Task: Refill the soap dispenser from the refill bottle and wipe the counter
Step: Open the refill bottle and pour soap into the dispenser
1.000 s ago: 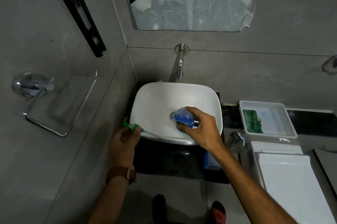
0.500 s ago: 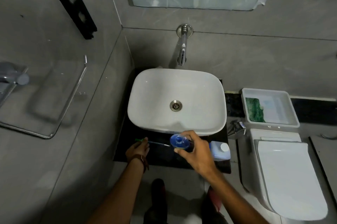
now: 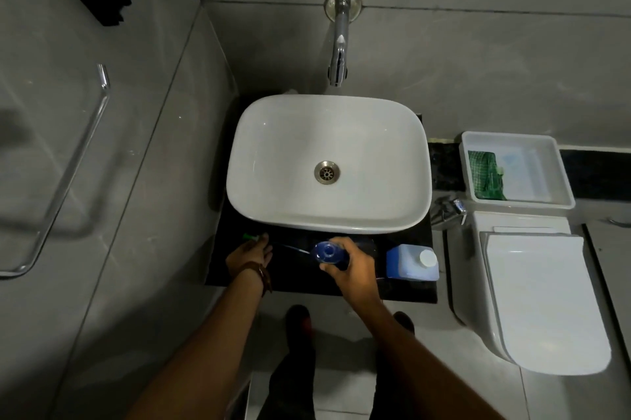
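My right hand (image 3: 353, 267) grips the blue soap dispenser bottle (image 3: 326, 251), which stands upright and uncapped on the black counter (image 3: 293, 274) in front of the basin. My left hand (image 3: 249, 253) holds the green pump head (image 3: 251, 237) low over the counter's left end; its thin tube (image 3: 290, 247) runs right toward the bottle's mouth. The blue refill bottle (image 3: 411, 262) with a white cap stands on the counter just right of my right hand.
A white basin (image 3: 327, 163) fills the back of the counter under a wall tap (image 3: 338, 44). To the right are a white tray (image 3: 515, 168) with a green cloth (image 3: 485, 175) and a toilet (image 3: 543, 296). A glass shelf (image 3: 68, 163) hangs on the left wall.
Both hands came down from over the basin to the counter in front of it; the dispenser bottle now stands on the counter, and the view tilted downward.
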